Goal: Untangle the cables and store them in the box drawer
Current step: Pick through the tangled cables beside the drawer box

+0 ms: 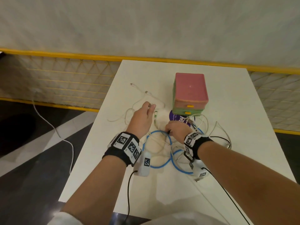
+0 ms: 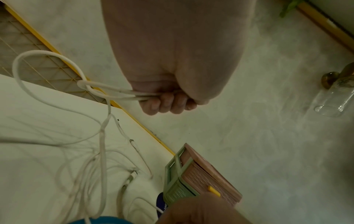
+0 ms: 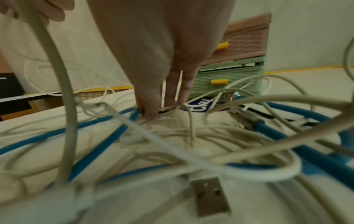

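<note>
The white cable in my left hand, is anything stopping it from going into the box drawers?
Yes. Both yellow-handled drawers are closed, and the white cable gripped by the left hand is knotted.

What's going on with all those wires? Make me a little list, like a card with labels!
Table: white table
Wires: tangled pile with white cables and a blue cable
Left hand: raised, grips a loop of white cable
Right hand: fingertips down in the pile, pinching a cable
Box: drawer box, pink drawer above green drawer, both closed, yellow handles
Under the wires: purple round sticker by the box
Stored so far: no cable seen going into the box
</note>
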